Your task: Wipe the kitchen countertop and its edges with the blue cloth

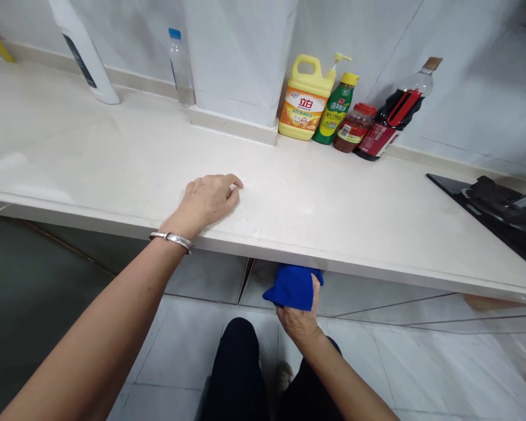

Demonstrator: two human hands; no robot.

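left hand [208, 202]: grip empty, fingers loosely curled on the bench [114, 146] | right hand [298, 318]: grip closed on blue cloth [293, 287], just below bench front edge | yellow dish-soap jug [305, 99]: well apart, against rear wall

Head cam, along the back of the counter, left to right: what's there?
White plastic bottle → clear water bottle with blue cap → yellow dish-soap jug → yellow-capped green sauce bottle → red-lidded jar → large dark sauce bottle → black gas hob
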